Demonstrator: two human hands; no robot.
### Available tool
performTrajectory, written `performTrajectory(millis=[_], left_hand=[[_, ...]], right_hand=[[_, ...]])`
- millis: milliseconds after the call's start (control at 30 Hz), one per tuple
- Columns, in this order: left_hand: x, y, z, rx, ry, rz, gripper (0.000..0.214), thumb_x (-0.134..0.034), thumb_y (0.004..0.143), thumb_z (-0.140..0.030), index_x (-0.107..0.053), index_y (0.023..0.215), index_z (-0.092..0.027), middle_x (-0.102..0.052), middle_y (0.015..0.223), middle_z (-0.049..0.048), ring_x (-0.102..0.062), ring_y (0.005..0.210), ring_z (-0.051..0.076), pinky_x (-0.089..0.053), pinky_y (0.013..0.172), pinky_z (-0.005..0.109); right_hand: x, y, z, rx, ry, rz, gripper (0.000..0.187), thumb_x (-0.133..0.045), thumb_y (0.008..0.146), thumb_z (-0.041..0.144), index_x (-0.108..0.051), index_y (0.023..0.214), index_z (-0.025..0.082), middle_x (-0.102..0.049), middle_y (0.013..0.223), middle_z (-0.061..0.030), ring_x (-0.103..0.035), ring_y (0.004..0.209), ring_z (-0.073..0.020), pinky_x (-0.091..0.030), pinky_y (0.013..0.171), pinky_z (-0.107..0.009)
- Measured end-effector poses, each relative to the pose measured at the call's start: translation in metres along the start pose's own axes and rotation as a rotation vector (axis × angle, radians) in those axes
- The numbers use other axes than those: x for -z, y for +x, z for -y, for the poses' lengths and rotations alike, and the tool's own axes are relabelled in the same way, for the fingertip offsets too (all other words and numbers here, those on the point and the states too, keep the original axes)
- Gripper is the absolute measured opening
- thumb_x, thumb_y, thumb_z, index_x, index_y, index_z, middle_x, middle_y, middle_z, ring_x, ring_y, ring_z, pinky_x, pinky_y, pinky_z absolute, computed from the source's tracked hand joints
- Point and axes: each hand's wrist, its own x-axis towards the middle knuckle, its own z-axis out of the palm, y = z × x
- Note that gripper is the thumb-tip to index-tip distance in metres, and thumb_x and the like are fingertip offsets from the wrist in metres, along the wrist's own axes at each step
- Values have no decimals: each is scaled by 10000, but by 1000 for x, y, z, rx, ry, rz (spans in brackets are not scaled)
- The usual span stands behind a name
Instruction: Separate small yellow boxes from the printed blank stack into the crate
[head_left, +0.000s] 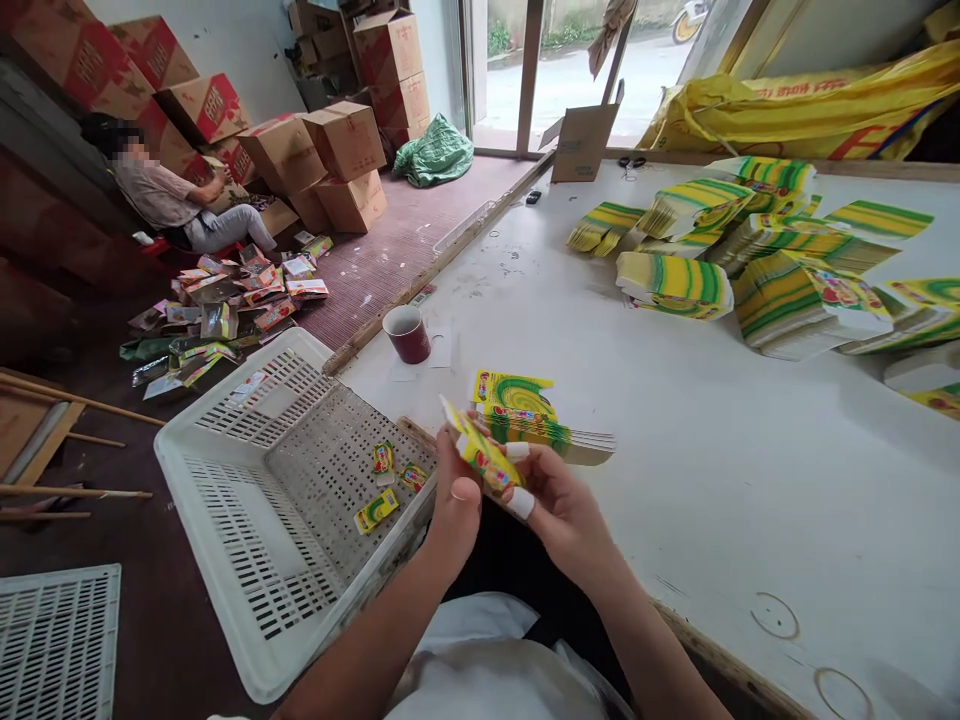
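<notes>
Between my two hands is a small yellow and green printed carton (486, 455), held tilted over the table's near edge. My left hand (456, 505) grips its left side, its fingers partly hidden behind the card. On the right side, my right hand (559, 500) pinches the carton with thumb and finger, both wrapped in white tape. Just beyond lies a fanned stack of flat cartons (525, 415) in the same print. To the left, a white plastic basket (225, 570) holds several small folded cartons (376, 510).
A dark red mug (409, 338) stands on the white table (720, 480) near its left edge. Bundles of flat cartons (675, 285) cover the far right. A seated person (176, 185) is at the far left behind a heap of packets (232, 310), among cardboard boxes (345, 140).
</notes>
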Motion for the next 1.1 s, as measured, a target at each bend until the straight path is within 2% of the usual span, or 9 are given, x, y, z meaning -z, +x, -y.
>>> performTrajectory(millis=[67, 200, 433, 533, 600, 667, 767, 933, 1100], left_hand=[[3, 1, 1, -4, -139, -12, 591, -760, 642, -683, -655, 1022, -242, -711, 958, 27, -668, 889, 187, -563, 827, 309], [14, 6, -1, 50, -154, -89, 336, -843, 658, -467, -729, 830, -201, -759, 864, 22, -693, 814, 181, -564, 804, 305], [60, 20, -53, 0, 103, 358, 935, -624, 588, -862, -611, 1279, -233, -645, 1316, 118, -600, 1198, 321, -476, 998, 414], [54, 15, -67, 118, 573, 601, 958, -859, 505, -635, -545, 1307, -215, -637, 1299, 123, -587, 1188, 348, -462, 1004, 437], [43, 7, -63, 184, 787, 651, 767, -850, 606, -450, -525, 1259, -213, -686, 1151, 84, -641, 1050, 307, -506, 903, 415], [33, 0, -52, 157, 878, 562, 588, -748, 710, -356, -492, 1219, -207, -687, 1047, 56, -655, 939, 266, -523, 814, 384], [26, -10, -34, 35, 954, 400, 599, -705, 737, -338, -424, 1241, -178, -662, 1077, 94, -646, 974, 284, -525, 833, 411], [22, -19, -21, -240, 925, 573, 716, -688, 748, -237, -316, 1359, -211, -606, 1218, 126, -618, 1118, 294, -525, 904, 422], [22, -20, -18, -302, 885, 584, 620, -674, 740, -214, -353, 1271, -226, -603, 1202, 120, -646, 1062, 271, -541, 846, 382]], right_hand=[[6, 2, 1, 91, -135, -70, 196, -581, 881, 336, -588, 1045, 228, -654, 839, -15, -616, 752, -181, -501, 651, -289], [18, 1, 6, 310, -462, -198, 123, -518, 901, 202, -591, 804, 221, -641, 692, 6, -589, 609, -152, -441, 533, -246], [41, -5, 24, 650, -791, -101, 250, -510, 907, 38, -672, 890, 229, -712, 801, -1, -584, 751, -159, -478, 698, -281], [34, -7, 26, 764, -823, -42, 218, -532, 939, 74, -666, 903, 242, -732, 838, 16, -592, 842, -171, -449, 865, -341], [27, -9, 23, 768, -811, -72, 231, -519, 942, 77, -657, 921, 261, -735, 964, 11, -600, 1011, -189, -380, 1036, -400], [23, -12, 17, 701, -734, -243, 235, -576, 915, 137, -636, 1094, 277, -661, 1221, -40, -530, 1218, -238, -313, 1129, -475], [17, -18, 4, 404, -389, -415, 561, -639, 895, 307, -438, 1416, 262, -468, 1462, -123, -448, 1343, -292, -396, 1099, -506], [2, -20, -16, -161, 206, -72, 482, -555, 925, 511, -577, 1332, 254, -638, 1314, -92, -580, 1235, -294, -466, 1063, -498], [0, -16, -21, -163, 266, -41, 525, -562, 891, 621, -629, 1285, 280, -587, 1397, -72, -503, 1332, -297, -397, 1131, -506]])
